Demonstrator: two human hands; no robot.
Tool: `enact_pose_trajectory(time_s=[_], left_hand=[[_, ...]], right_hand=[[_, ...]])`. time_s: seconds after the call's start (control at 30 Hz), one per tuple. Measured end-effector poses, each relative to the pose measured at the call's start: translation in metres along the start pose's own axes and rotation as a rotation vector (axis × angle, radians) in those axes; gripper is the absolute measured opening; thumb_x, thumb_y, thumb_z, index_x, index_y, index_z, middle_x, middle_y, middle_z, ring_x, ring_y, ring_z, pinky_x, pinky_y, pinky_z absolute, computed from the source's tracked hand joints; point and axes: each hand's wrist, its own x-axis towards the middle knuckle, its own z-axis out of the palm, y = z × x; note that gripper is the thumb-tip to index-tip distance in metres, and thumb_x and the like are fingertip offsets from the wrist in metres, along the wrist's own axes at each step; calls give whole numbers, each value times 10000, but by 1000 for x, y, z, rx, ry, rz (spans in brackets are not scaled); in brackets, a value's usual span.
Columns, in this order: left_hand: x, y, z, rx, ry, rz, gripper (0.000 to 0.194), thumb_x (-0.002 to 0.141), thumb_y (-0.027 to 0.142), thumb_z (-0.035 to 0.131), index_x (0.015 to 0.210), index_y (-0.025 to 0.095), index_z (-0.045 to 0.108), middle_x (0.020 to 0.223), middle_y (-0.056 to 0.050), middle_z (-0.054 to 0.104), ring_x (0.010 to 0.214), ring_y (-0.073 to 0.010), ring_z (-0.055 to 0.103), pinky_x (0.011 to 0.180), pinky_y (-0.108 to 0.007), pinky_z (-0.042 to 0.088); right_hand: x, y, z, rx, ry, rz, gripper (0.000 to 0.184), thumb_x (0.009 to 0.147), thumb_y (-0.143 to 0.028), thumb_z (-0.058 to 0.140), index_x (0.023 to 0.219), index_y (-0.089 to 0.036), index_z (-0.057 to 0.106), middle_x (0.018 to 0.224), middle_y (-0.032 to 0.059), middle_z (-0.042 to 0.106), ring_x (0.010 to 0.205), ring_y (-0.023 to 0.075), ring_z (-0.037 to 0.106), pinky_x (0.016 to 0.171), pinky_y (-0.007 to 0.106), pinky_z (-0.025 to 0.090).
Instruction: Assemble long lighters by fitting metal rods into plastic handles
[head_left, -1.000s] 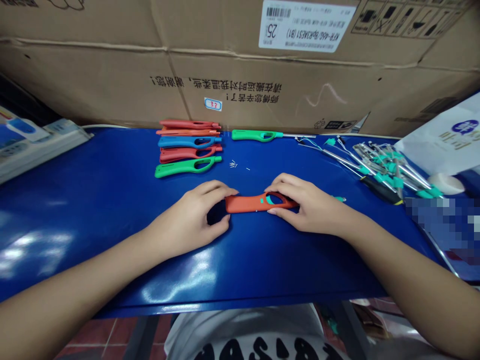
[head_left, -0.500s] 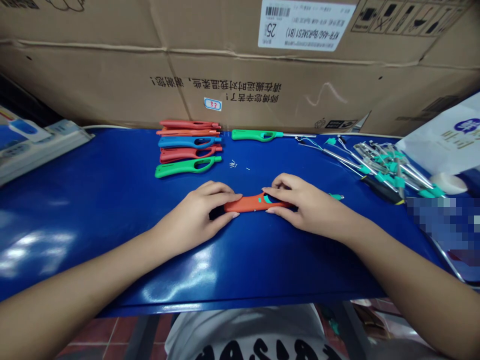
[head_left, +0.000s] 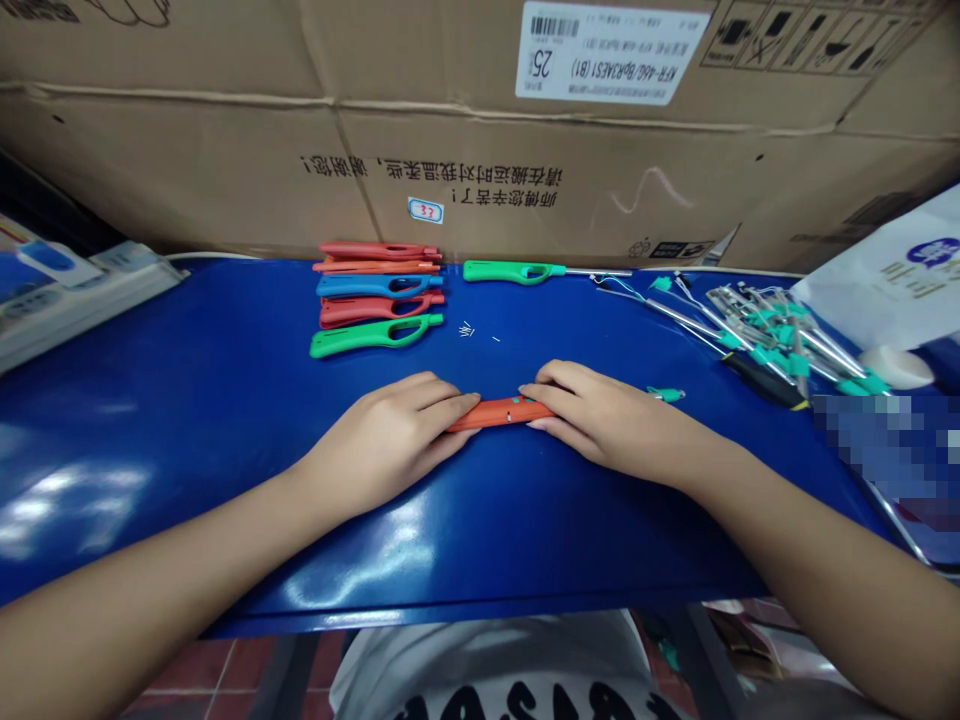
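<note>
An orange lighter body (head_left: pixel 499 412) lies across the space between my two hands, low over the blue table, its narrow edge turned up toward me. My left hand (head_left: pixel 397 430) pinches its left end between thumb and fingers. At the other end, my right hand (head_left: pixel 600 415) grips it and covers most of that end. Small teal spots and a tiny pale bit show along the orange edge. Behind my right hand lies a small teal piece (head_left: pixel 666 394); whether it joins the lighter is hidden.
Several coloured lighter bodies (head_left: pixel 379 335) lie stacked in a row at back left. Small white pins (head_left: pixel 466 329) lie nearby. A green lighter (head_left: pixel 499 271) with a metal tube rests by the cardboard box (head_left: pixel 225 180). Metal tubes (head_left: pixel 780 325) and a black handle (head_left: pixel 765 380) lie right.
The orange lighter body has been rolled so its narrow edge faces up instead of its broad side. Both hands turned with it, staying closed on its ends.
</note>
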Motion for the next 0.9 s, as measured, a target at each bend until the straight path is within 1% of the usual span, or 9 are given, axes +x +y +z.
enact_pose_trajectory(time_s=[0.13, 0.27, 0.33, 0.43, 0.5, 0.6, 0.77, 0.83, 0.9], left_hand=[[0, 1, 0, -29, 23, 30, 269, 1021, 253, 561, 1214, 117, 690, 1056, -114, 752, 946, -232, 698, 839, -378, 593], [0, 2, -1, -57, 27, 42, 258, 1019, 236, 564, 1201, 97, 683, 1043, -113, 753, 916, -227, 689, 818, -369, 587], [0, 2, -1, -53, 32, 39, 256, 1018, 228, 562, 1199, 90, 679, 1046, -117, 752, 914, -231, 684, 818, -376, 585], [1, 0, -3, -38, 43, 37, 255, 1015, 219, 558, 1193, 83, 679, 1053, -125, 751, 925, -242, 685, 831, -390, 583], [2, -3, -5, -32, 54, 27, 252, 1009, 216, 564, 1180, 78, 685, 1049, -130, 752, 927, -248, 691, 835, -393, 583], [2, -5, -9, -34, 73, 5, 249, 997, 211, 578, 1169, 72, 692, 1052, -138, 750, 933, -253, 698, 840, -390, 580], [2, -7, -12, -43, 88, 24, 245, 993, 201, 587, 1168, 64, 692, 1049, -134, 746, 925, -245, 693, 830, -380, 575], [3, -8, -12, -42, 89, 37, 238, 993, 191, 585, 1168, 69, 690, 1042, -127, 747, 917, -239, 689, 820, -372, 572], [3, -9, -13, -35, 89, 43, 234, 991, 185, 584, 1168, 75, 690, 1042, -122, 746, 913, -236, 685, 818, -369, 568]], right_hand=[[2, 0, 0, 119, 12, -18, 320, 1078, -342, 410, 1226, -165, 631, 1155, 128, 629, 1017, 249, 627, 895, 426, 555], [3, -2, 2, 157, 31, -46, 306, 1076, -294, 401, 1156, -133, 649, 1123, 139, 649, 1030, 259, 622, 906, 427, 543], [2, -1, 3, 180, 55, -42, 307, 1072, -298, 420, 1175, -130, 657, 1129, 139, 659, 1045, 257, 629, 919, 418, 539], [1, 3, 3, 227, 126, -20, 303, 1051, -339, 499, 1221, -152, 666, 1149, 124, 673, 1028, 234, 657, 911, 375, 544], [-1, 7, 1, 201, 153, 13, 314, 1034, -351, 537, 1233, -149, 672, 1143, 124, 684, 1002, 234, 675, 884, 366, 547], [-3, 12, -4, 107, 126, 54, 316, 1030, -326, 536, 1244, -135, 669, 1089, 119, 707, 968, 249, 689, 840, 371, 539], [-7, 14, -10, 46, 96, 27, 274, 1042, -298, 505, 1186, -149, 685, 949, 77, 731, 840, 228, 698, 719, 337, 504], [-6, 13, -10, 61, 82, 33, 267, 1042, -302, 516, 1190, -160, 687, 965, 67, 744, 846, 222, 710, 716, 325, 502], [-6, 12, -10, 63, 76, 59, 259, 1035, -309, 541, 1202, -176, 687, 1029, 62, 759, 899, 225, 725, 748, 322, 507]])
